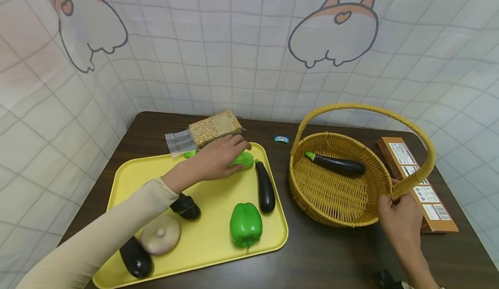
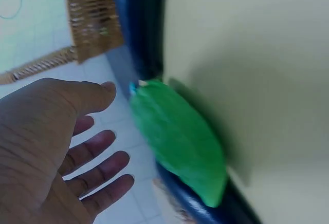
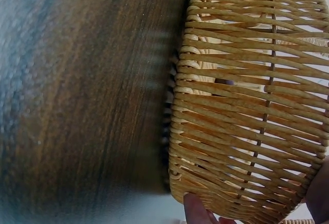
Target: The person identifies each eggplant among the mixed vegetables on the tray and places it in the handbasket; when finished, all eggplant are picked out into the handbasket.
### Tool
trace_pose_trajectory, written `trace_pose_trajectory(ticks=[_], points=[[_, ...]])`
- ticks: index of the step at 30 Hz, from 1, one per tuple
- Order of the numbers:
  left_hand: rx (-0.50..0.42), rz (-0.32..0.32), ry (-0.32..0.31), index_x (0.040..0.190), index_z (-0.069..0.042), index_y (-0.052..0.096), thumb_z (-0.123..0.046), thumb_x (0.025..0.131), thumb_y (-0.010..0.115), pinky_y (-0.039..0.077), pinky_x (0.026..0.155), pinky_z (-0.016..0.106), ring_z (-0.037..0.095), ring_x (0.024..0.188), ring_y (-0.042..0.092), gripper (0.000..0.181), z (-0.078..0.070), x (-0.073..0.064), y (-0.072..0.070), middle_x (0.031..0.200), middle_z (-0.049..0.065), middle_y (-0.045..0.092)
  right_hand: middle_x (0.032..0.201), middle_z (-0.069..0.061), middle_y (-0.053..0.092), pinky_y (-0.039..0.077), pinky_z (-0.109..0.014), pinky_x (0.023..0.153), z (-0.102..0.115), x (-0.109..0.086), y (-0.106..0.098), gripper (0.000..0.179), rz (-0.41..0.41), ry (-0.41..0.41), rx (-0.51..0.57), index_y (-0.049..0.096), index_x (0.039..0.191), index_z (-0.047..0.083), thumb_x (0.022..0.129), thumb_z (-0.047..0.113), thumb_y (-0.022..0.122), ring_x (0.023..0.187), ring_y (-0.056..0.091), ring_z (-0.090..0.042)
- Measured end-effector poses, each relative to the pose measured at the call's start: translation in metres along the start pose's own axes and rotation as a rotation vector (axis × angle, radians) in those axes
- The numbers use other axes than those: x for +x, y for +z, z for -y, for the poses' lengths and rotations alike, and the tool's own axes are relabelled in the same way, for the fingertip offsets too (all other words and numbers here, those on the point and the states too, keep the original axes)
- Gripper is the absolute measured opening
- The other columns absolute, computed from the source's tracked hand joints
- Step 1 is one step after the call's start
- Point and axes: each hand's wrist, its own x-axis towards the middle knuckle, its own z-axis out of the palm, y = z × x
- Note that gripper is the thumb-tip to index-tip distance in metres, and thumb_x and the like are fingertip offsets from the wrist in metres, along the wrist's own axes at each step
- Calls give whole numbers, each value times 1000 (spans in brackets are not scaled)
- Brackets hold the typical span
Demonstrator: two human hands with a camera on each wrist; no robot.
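Observation:
My left hand (image 1: 224, 157) hovers over the far side of a yellow tray (image 1: 210, 237), above a light green long vegetable (image 2: 177, 136) that it partly hides in the head view. In the left wrist view the fingers (image 2: 100, 172) are spread and a gap shows between them and the vegetable. A dark eggplant (image 1: 266, 188) lies at the tray's right edge; another dark, glossy vegetable (image 2: 190, 198) shows beyond the green one. My right hand (image 1: 401, 217) grips the rim of a wicker basket (image 1: 300, 193) near the handle's base. One eggplant (image 1: 339, 164) lies inside the basket.
The tray also bears a green bell pepper (image 1: 246, 225), a pale round vegetable (image 1: 160, 234) and an eggplant (image 1: 135, 258), partly covered by my sleeve. Behind it lie a bag of kernels (image 1: 215, 128) and a small blue-green packet (image 1: 282, 139). An orange-brown box (image 1: 419, 185) stands right of the basket.

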Motion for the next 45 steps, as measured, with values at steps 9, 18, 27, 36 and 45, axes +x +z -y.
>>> trace_pose_trajectory(ticks=[9, 18, 27, 36, 45], points=[[8, -18, 15, 135, -3, 61, -21, 94, 84, 51, 89, 46, 31, 102, 59, 50, 6, -9, 10, 125, 14, 58, 89, -24, 61, 32, -33, 39, 1, 1, 5, 50, -24, -32, 10, 52, 149, -4, 100, 7, 48, 49, 41, -21], [-1, 33, 213, 140, -10, 61, -18, 87, 89, 46, 104, 47, 32, 122, 56, 61, -18, 10, 26, 135, 11, 59, 98, -26, 64, 34, -34, 41, -1, -2, 6, 50, -43, -6, 16, 53, 149, -4, 99, 6, 49, 52, 44, -23], [7, 153, 266, 138, -18, 66, -12, 82, 92, 46, 103, 46, 29, 123, 54, 62, -33, 24, 42, 138, 6, 58, 105, -30, 66, 37, -33, 44, -3, -2, 4, 52, -36, 15, 16, 53, 149, -4, 99, 7, 48, 62, 51, -27], [2, 146, 321, 127, -23, 72, -22, 87, 89, 46, 102, 43, 24, 120, 56, 44, -35, 31, 50, 131, 2, 62, 83, -22, 60, 32, -34, 43, -4, -3, 4, 50, -62, 7, -17, 54, 148, -4, 100, 7, 49, 54, 43, -23], [48, 209, 360, 122, -24, 75, -33, 85, 91, 47, 90, 37, 20, 104, 54, 41, -44, 40, 47, 114, 1, 57, 89, -23, 63, 33, -34, 43, -6, -2, 7, 50, -70, -6, -9, 53, 149, -3, 100, 7, 48, 54, 45, -23]])
